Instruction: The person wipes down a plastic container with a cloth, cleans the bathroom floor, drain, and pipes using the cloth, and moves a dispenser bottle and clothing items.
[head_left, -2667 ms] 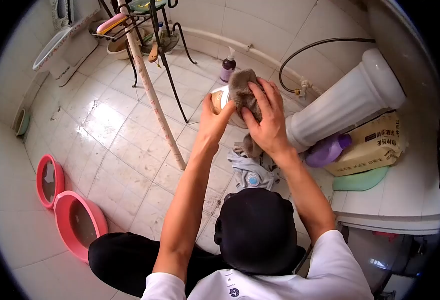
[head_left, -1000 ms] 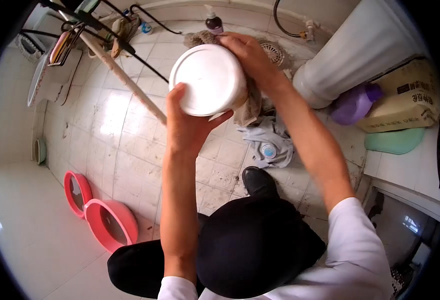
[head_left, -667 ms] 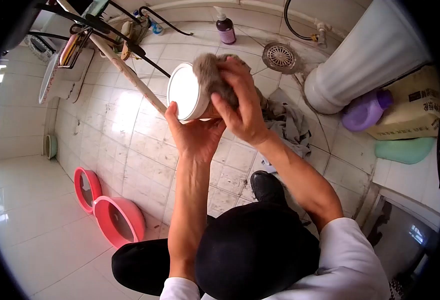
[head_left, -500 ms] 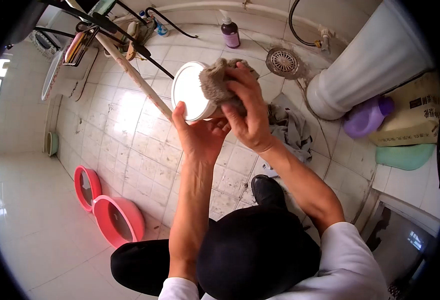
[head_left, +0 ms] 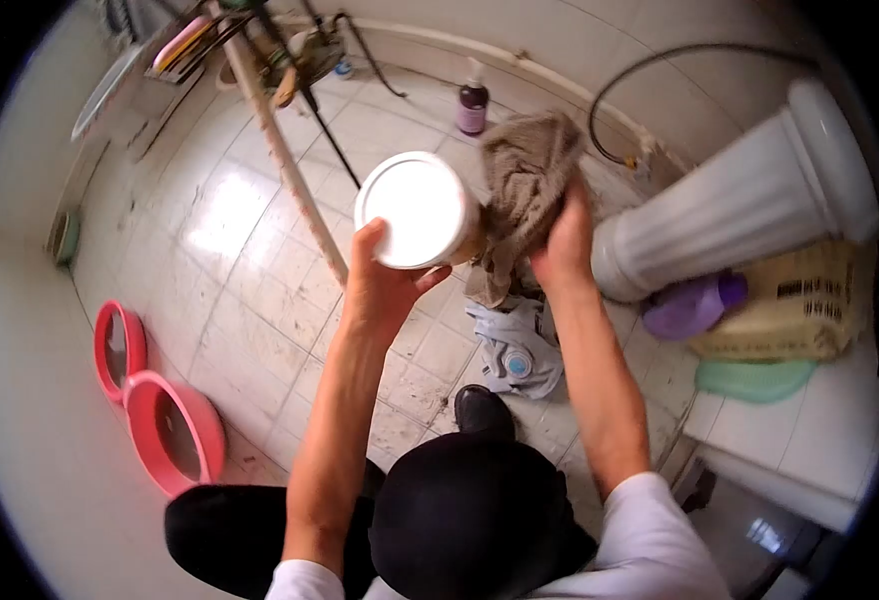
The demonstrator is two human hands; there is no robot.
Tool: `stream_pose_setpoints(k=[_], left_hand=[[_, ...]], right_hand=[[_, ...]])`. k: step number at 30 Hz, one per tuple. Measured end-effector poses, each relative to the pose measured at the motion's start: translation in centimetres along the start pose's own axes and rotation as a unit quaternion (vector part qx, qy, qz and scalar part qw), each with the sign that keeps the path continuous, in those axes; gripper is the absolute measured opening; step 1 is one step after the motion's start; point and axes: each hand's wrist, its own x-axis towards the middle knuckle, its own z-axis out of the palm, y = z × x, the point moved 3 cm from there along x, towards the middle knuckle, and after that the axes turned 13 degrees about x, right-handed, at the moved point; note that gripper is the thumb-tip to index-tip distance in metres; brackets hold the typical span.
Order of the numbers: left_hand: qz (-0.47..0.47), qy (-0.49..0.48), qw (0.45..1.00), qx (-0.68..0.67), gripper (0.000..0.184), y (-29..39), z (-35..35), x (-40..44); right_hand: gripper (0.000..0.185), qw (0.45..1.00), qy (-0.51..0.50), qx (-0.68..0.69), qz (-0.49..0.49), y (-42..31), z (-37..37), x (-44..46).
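Since L hand grips the lidded tub w/ thumb at rim, it might slip; R hand holds brown cloth.

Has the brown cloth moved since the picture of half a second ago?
Yes. Judged against the pump bottle, the brown cloth has shifted right in the view, towards the white pedestal, and no longer covers the white lid's edge.

glossy white plastic-looking tub; rough, matt brown cloth; smooth, shiny pink basins.
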Motion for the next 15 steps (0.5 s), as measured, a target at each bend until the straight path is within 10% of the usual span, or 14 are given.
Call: stream_pose_setpoints(k=[3, 5, 15], left_hand=[[-0.001, 0.024, 1.0, -0.003, 0.079, -0.8, -0.2, 0.8], [0.003, 0.036, 0.999, -0.024, 0.079, -0.9, 0.2, 0.9], [0.133, 0.047, 0.952, 0.271, 0.094, 2.3, -1.6, 0.2]], right_hand=[[0.046, 0.979, -0.105, -0.169, -0.053, 2.1, -0.1, -1.6], [0.04, 0.832, -0.215, -0.429, -0.279, 2.3, 3.8, -3.2], [0.03, 0.917, -0.145, -0.359, -0.097, 2.8, 3.3, -0.1]])
